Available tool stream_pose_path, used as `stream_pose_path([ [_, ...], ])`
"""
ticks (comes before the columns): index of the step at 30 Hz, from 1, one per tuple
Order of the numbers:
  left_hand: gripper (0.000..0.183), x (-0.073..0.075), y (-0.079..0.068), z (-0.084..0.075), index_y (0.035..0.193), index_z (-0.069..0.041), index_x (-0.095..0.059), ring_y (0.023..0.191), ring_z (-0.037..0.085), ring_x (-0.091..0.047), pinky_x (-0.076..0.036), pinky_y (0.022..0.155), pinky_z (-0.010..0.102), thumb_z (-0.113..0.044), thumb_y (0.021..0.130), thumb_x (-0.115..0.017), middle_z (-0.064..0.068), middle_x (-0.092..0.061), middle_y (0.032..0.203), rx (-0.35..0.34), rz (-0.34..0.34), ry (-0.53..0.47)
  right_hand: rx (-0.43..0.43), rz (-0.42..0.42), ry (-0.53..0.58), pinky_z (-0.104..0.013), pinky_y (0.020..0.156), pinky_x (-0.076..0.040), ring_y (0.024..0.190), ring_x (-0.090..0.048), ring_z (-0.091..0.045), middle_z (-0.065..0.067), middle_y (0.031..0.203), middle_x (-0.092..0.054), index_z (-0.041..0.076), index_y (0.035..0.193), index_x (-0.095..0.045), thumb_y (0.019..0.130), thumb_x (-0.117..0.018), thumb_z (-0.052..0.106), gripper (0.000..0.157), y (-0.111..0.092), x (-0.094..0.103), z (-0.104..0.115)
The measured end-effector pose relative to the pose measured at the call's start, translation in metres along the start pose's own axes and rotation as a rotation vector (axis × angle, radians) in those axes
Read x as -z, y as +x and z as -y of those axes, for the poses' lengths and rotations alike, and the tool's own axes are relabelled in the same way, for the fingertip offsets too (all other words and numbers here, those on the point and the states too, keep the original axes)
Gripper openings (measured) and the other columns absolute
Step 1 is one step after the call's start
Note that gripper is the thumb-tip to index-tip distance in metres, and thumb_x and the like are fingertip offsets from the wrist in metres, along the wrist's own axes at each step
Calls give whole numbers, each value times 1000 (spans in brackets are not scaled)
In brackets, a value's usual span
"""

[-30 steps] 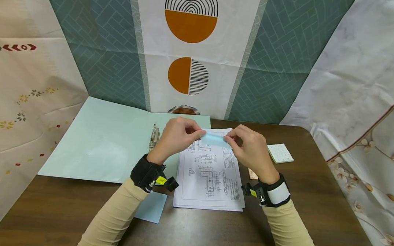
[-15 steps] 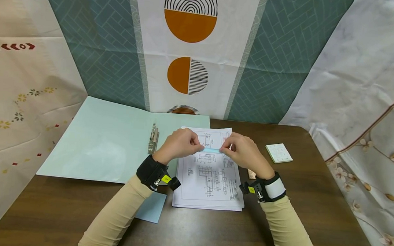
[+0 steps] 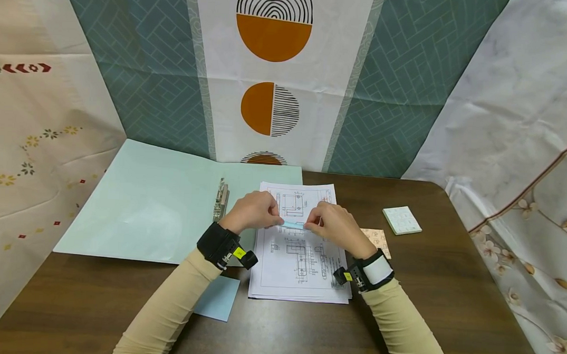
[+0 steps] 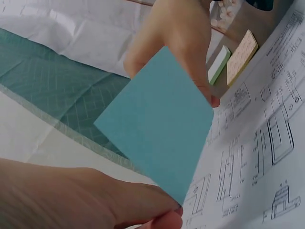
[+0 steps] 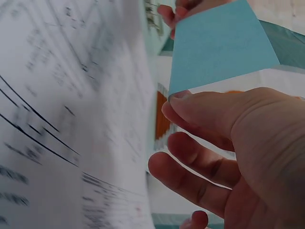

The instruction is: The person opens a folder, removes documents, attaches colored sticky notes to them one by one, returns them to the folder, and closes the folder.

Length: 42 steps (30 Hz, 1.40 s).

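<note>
A small square blue sticky note is stretched between both hands above a stack of printed technical drawings. My left hand pinches one lower corner of it between thumb and finger. At the opposite corner, my right hand pinches with thumb and forefinger, its other fingers loosely bent in the right wrist view. The note stands up from the page with its blank face showing in the left wrist view. From the head view it appears nearly edge-on. Whether its lower edge touches the paper I cannot tell.
An open pale green folder with a metal clip lies left of and partly under the drawings. Blue paper lies near my left forearm. To the right are a peach note pad and a whitish-green note pad.
Both hands have brought the blue note down the page, toward me and slightly left. It has turned from showing its face to nearly edge-on. More of the peach pad shows.
</note>
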<state>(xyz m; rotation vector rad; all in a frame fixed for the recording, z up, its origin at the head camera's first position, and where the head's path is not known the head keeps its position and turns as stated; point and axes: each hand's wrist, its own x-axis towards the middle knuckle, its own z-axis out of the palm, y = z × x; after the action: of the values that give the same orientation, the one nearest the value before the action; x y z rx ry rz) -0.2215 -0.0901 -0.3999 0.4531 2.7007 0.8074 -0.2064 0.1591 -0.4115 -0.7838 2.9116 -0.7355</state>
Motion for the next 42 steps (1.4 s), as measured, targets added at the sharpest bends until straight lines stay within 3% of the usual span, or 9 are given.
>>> stream_pose_path([
  [13,34,5,2,12,69,-12,-74,66,14,-54,-32,59,26,-22,99,-88,-3,-64,63,3,236,106,-15,78,15,-24,68,-45,78,-58,-9,-1,93,-74,12,92,-84,100,-86,17,9,2,-20,7],
  [19,31,7,-1,18,72,-10,-75,65,12,-60,-40,61,23,-17,100,-87,-3,-66,66,-21,337,112,42,119,35,-24,67,-43,77,-55,-10,0,87,-67,12,88,-81,99,-87,18,13,2,-25,11],
  [22,31,6,-2,19,73,-9,-76,65,12,-60,-42,62,23,-17,100,-86,-2,-65,66,-19,378,114,101,126,49,-25,66,-43,76,-55,-9,3,83,-63,15,85,-79,100,-87,24,18,5,-35,2],
  [26,33,3,-1,20,71,-11,-74,64,12,-60,-42,63,23,-18,100,-86,-3,-64,65,-1,407,133,142,127,60,-26,61,-40,70,-53,-9,6,76,-61,19,81,-76,101,-85,28,23,7,-49,-10],
  [30,35,1,1,21,69,-14,-73,63,12,-58,-41,63,24,-20,101,-86,-4,-63,63,19,418,160,130,106,38,-26,58,-38,67,-51,-7,8,74,-59,23,78,-75,100,-84,27,24,10,-63,-19],
  [39,41,-2,1,18,64,-16,-65,59,10,-56,-41,61,23,-19,101,-83,-6,-59,61,48,417,178,49,90,8,-27,56,-39,66,-53,-10,6,73,-59,21,76,-71,97,-83,25,25,10,-68,-8],
  [42,46,-4,1,18,62,-18,-58,57,10,-52,-38,58,23,-18,102,-80,-6,-55,60,52,419,184,8,93,4,-28,56,-39,66,-54,-12,4,71,-59,18,75,-70,97,-85,23,27,5,-59,6],
])
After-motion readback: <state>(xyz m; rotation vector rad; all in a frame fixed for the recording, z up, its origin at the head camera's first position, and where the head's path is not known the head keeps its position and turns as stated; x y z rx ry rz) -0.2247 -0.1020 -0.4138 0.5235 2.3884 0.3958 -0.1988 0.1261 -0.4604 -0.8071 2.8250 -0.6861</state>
